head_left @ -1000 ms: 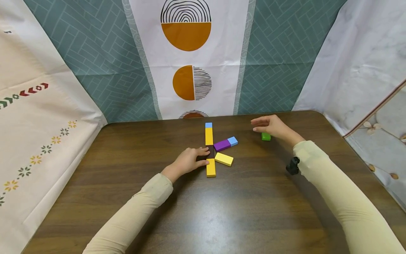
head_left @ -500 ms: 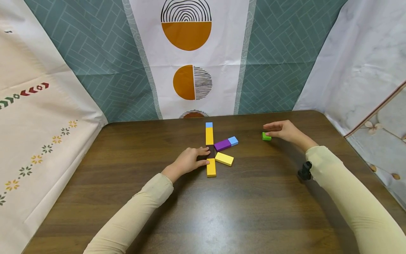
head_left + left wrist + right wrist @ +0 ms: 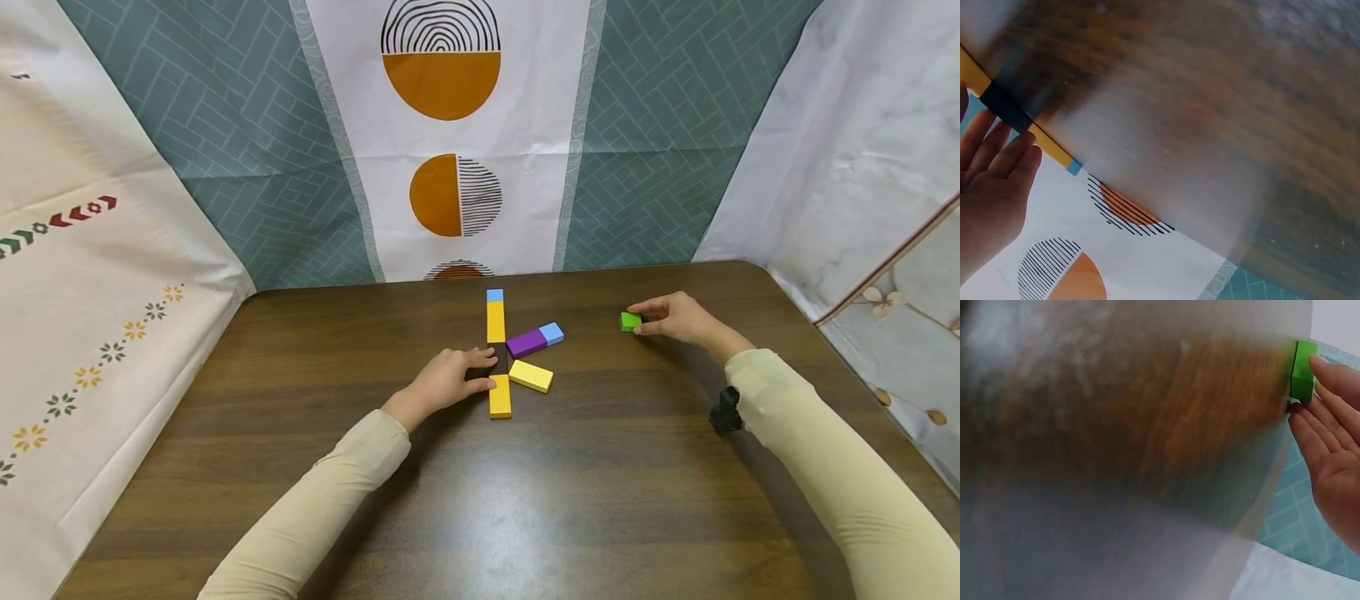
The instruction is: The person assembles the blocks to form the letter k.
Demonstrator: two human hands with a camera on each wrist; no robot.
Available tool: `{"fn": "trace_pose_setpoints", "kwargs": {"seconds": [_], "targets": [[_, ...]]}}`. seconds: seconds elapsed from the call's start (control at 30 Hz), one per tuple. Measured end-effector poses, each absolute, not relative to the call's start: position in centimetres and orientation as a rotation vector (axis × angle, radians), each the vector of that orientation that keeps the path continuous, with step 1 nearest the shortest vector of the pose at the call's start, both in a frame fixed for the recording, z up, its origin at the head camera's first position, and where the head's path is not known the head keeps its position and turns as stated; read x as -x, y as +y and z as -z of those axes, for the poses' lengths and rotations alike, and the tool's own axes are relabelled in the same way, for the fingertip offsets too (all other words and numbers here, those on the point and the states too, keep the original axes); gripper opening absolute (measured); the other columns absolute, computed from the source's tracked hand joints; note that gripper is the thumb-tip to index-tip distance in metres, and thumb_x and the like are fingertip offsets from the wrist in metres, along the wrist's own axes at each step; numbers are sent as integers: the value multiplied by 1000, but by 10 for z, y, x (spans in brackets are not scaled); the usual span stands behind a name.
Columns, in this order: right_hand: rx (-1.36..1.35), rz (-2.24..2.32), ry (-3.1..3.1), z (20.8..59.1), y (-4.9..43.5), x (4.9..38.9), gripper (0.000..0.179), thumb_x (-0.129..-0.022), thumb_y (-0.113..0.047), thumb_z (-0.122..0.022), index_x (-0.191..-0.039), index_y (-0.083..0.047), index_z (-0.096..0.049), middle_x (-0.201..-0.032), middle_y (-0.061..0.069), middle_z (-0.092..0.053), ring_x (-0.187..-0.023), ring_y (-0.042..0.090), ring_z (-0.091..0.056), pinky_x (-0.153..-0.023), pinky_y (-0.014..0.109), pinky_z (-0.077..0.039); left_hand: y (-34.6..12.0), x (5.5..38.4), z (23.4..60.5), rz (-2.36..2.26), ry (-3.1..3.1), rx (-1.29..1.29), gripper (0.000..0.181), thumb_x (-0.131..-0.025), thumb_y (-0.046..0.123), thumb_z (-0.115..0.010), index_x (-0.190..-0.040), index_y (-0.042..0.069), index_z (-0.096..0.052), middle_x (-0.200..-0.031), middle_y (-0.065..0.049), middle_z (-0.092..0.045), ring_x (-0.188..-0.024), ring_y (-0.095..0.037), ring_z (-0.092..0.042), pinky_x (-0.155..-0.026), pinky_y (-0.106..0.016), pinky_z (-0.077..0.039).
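Observation:
My left hand (image 3: 442, 379) rests at a straight row of blocks, its fingertips on the black block (image 3: 502, 360) and its thumb at the near orange-yellow block (image 3: 499, 400). Farther along that row lie another orange-yellow block (image 3: 496, 321) and a small blue block (image 3: 495, 295). In the left wrist view the fingers lie along the black block (image 3: 1005, 107), not wrapped round it. Toward the back right, my right hand (image 3: 678, 319) pinches a small green block (image 3: 629, 322) between thumb and fingers. The right wrist view has the thumb against the green block (image 3: 1304, 372).
Right of the row, a purple block (image 3: 527, 342) with a light blue block (image 3: 552, 333) at its end slants away. A pale yellow block (image 3: 531, 376) lies just nearer. The wooden table (image 3: 480, 500) ends at a hanging patterned cloth (image 3: 645, 167).
My right hand first moved right past the green block, then lowered and closed its thumb and fingers on it. The left hand has stayed still on the row.

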State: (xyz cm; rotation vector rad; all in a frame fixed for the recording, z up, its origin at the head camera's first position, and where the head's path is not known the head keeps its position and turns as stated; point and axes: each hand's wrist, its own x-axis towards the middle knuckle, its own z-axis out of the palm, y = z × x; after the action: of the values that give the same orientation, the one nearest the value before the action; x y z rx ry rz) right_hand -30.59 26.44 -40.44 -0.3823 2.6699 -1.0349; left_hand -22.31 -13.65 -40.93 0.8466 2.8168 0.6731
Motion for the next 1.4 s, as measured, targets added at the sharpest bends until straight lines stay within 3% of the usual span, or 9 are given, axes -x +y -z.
{"fn": "trace_pose_setpoints", "kwargs": {"seconds": [0.53,1.0,1.4], "targets": [[452,947,2744,402,260,309,43,-87,-6,-70,-128,4,-59,-124,28,-57,-116,41,-56,-89,45,-52,-136,224,407,-662,2814,-829,48,-89,28,-69,-132,9,-59,-139,-4,-52,-131,-25,-45,-108,-43,-36],[429,1056,2720,403,255,304,43,-87,-9,-72,-127,3,-61,-122,26,-60,-110,35,-61,-71,17,-51,-137,222,407,-667,2814,-850,47,-90,28,-69,-131,8,-60,-138,-5,-53,-130,-27,-46,-107,-43,-37],[414,1152,2698,397,235,289,44,-86,-12,-73,-126,3,-62,-117,23,-64,-107,32,-64,-72,19,-52,-137,222,409,-668,2819,-848,47,-90,28,-69,-131,8,-60,-139,-4,-53,-130,-27,-46,-108,-44,-36]]}}
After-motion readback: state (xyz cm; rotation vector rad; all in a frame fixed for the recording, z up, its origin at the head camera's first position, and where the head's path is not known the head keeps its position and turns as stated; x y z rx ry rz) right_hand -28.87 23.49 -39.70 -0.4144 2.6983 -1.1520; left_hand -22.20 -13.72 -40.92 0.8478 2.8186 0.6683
